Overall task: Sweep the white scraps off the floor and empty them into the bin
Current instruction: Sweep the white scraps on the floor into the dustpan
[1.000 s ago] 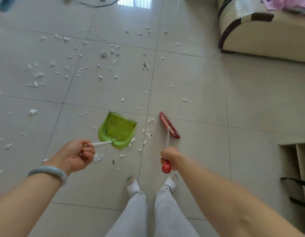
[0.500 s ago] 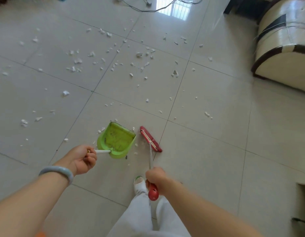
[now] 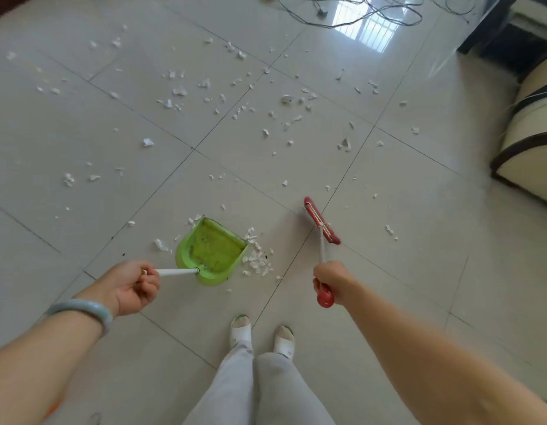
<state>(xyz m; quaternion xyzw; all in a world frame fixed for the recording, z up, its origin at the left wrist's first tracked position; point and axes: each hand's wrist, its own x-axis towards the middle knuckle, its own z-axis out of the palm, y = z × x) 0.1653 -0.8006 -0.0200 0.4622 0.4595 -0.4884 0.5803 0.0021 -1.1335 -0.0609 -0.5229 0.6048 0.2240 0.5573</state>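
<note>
**Head view, looking down at the floor.** At the lower edge, two legs in light trousers (image 3: 250,391) end in slippers (image 3: 241,328) that stand either side of a tile joint in the floor (image 3: 419,271).

The left hand (image 3: 134,286), with a pale bracelet (image 3: 82,311) on its wrist, is clenched round the end of the white handle (image 3: 177,272) of a green dustpan (image 3: 211,251). The pan sits on the floor ahead of the left foot, its open mouth facing away and to the right.

The right hand (image 3: 332,277) grasps the shaft of a red broom (image 3: 322,222) just above its red end knob. The broom head is down at floor level, set diagonally, to the right of the pan and apart from it.

A small heap of white scraps (image 3: 258,262) lies against the pan's right edge, between pan and broom. A few more lie at its far-left corner.

Right of the broom, open tile with only a few scraps runs to a cream sofa (image 3: 529,161) with dark trim at the right edge.

Beyond pan and broom, loose scraps (image 3: 180,91) are scattered across the middle and left tiles.

At the far edge, dark cables (image 3: 358,10) trail over a bright window reflection. A dark piece of furniture (image 3: 505,35) closes the far right corner.
</note>
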